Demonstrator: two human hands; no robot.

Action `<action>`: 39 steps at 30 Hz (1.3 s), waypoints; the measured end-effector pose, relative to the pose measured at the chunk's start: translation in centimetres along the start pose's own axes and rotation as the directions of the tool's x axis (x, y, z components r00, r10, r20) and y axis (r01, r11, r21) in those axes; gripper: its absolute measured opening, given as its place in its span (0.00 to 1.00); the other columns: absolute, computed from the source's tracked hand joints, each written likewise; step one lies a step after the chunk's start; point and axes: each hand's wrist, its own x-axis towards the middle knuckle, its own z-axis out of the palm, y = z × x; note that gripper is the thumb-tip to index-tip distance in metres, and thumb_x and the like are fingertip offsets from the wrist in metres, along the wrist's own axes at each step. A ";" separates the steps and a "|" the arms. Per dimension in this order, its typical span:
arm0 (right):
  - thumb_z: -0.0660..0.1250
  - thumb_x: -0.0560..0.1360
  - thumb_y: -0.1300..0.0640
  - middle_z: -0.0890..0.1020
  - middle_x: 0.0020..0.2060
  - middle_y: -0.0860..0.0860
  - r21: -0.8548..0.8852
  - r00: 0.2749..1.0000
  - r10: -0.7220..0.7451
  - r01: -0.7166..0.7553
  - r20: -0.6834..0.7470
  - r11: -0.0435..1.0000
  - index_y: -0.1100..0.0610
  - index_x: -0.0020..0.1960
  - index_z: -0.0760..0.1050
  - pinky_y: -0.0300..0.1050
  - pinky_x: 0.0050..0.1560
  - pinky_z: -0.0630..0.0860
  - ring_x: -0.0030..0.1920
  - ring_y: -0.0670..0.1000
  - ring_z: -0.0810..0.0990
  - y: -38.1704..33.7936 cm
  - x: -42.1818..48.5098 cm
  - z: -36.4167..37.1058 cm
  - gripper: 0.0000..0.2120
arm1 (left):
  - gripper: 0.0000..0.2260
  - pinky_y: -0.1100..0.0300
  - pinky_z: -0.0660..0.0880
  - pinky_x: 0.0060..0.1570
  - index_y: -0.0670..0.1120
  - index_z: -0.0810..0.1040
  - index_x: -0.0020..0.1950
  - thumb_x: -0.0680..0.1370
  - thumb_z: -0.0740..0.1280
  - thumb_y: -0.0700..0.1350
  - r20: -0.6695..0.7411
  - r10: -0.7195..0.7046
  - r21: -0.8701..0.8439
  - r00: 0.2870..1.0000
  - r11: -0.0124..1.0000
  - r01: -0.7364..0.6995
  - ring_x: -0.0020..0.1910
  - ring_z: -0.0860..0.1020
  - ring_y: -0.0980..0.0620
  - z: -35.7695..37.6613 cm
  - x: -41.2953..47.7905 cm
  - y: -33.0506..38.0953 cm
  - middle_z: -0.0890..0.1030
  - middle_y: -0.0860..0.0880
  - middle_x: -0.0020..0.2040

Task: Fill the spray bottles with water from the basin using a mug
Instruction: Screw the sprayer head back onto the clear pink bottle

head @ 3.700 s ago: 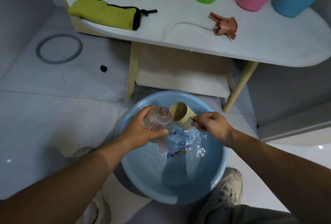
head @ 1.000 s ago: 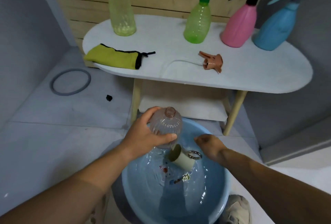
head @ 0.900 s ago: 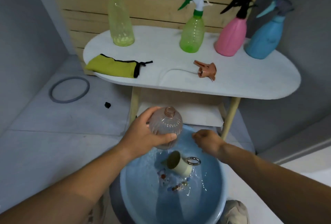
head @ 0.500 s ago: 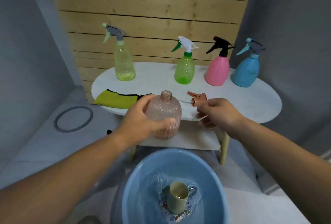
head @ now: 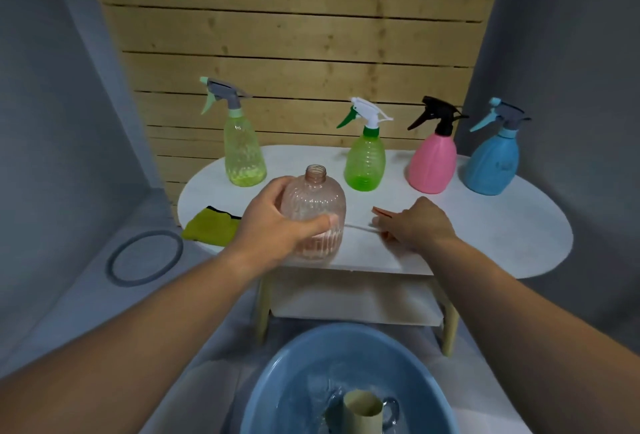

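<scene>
Head view: left hand (head: 277, 229) grips the uncapped pink bottle (head: 313, 201), upright at the front edge of the surface (head: 502, 232). Right hand (head: 415, 225) covers the orange spray head (head: 381, 212) beside it; whether it grips cannot be determined. The mug (head: 363, 413) stands in the basin (head: 294, 364) on the floor.

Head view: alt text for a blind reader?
Left hand grips an uncapped ribbed peach plastic bottle at a white oval table; right hand touches a peach trigger sprayer there. A beige mug sits in the blue basin.

left hand (head: 277, 225): fingers (head: 273, 192) curled, gripping | right hand (head: 415, 222): palm down
</scene>
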 end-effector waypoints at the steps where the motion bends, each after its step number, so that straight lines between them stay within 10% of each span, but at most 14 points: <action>1: 0.77 0.60 0.36 0.79 0.37 0.52 0.014 1.000 0.014 -0.014 0.007 1.000 0.56 0.43 0.69 0.43 0.30 0.67 0.39 0.54 0.80 0.0 0.2 0.0 0.29 | 0.29 0.49 0.83 0.56 0.54 0.80 0.58 0.60 0.84 0.51 0.002 -0.005 0.001 1.000 1.000 0.005 0.49 0.86 0.56 0.1 0.2 -0.1 0.87 0.56 0.50; 5: 0.79 0.61 0.44 0.80 0.35 0.51 0.093 0.998 0.064 -0.066 0.027 0.993 0.58 0.40 0.75 0.42 0.30 0.69 0.36 0.50 0.80 -0.1 1.0 -0.4 0.21 | 0.27 0.49 0.83 0.55 0.53 0.80 0.59 0.62 0.85 0.48 -0.011 -0.020 -0.010 1.000 1.000 0.020 0.50 0.86 0.55 0.2 1.1 -0.1 0.87 0.54 0.51; 10: 0.76 0.66 0.49 0.81 0.49 0.54 0.206 0.997 0.083 -0.080 -0.005 0.975 0.58 0.55 0.78 0.52 0.58 0.77 0.57 0.58 0.80 0.2 1.8 -0.9 0.22 | 0.24 0.51 0.83 0.55 0.52 0.80 0.59 0.66 0.84 0.43 -0.052 -0.037 -0.023 0.998 0.999 0.036 0.49 0.86 0.56 0.5 1.9 -0.1 0.87 0.53 0.51; 17: 0.77 0.69 0.53 0.84 0.39 0.55 0.735 0.977 0.178 -0.033 -0.120 0.677 0.63 0.51 0.80 0.53 0.48 0.84 0.41 0.54 0.85 1.0 1.6 -3.3 0.17 | 0.26 0.46 0.83 0.55 0.52 0.80 0.58 0.64 0.85 0.45 -0.039 -0.055 -0.029 0.998 0.998 0.054 0.50 0.86 0.52 0.8 1.9 -0.9 0.87 0.52 0.51; 25: 0.75 0.71 0.54 0.85 0.47 0.58 0.876 0.955 0.120 0.194 -0.271 0.441 0.63 0.53 0.80 0.36 0.30 0.78 0.39 0.51 0.82 -3.0 -0.6 -6.5 0.16 | 0.26 0.45 0.82 0.56 0.51 0.80 0.58 0.64 0.85 0.44 -0.042 -0.062 -0.014 0.997 0.998 0.061 0.49 0.86 0.51 2.4 2.2 -1.8 0.87 0.51 0.50; 30: 0.77 0.70 0.51 0.83 0.45 0.47 0.804 0.918 0.034 0.328 -0.395 0.496 0.56 0.58 0.74 0.40 0.46 0.80 0.44 0.46 0.83 -4.3 -1.6 -6.6 0.21 | 0.26 0.49 0.83 0.54 0.51 0.80 0.58 0.64 0.85 0.43 -0.047 -0.065 -0.002 0.997 0.998 0.065 0.48 0.86 0.53 3.4 2.5 -2.2 0.86 0.52 0.50; 39: 0.78 0.70 0.52 0.81 0.47 0.43 0.728 0.844 -0.007 0.467 -0.536 0.503 0.58 0.65 0.71 0.23 0.41 0.72 0.44 0.37 0.79 -4.3 -0.9 -6.5 0.28 | 0.26 0.50 0.82 0.54 0.52 0.80 0.57 0.63 0.85 0.46 -0.030 -0.053 0.008 0.998 0.999 0.053 0.49 0.85 0.53 4.0 2.9 -2.8 0.86 0.52 0.51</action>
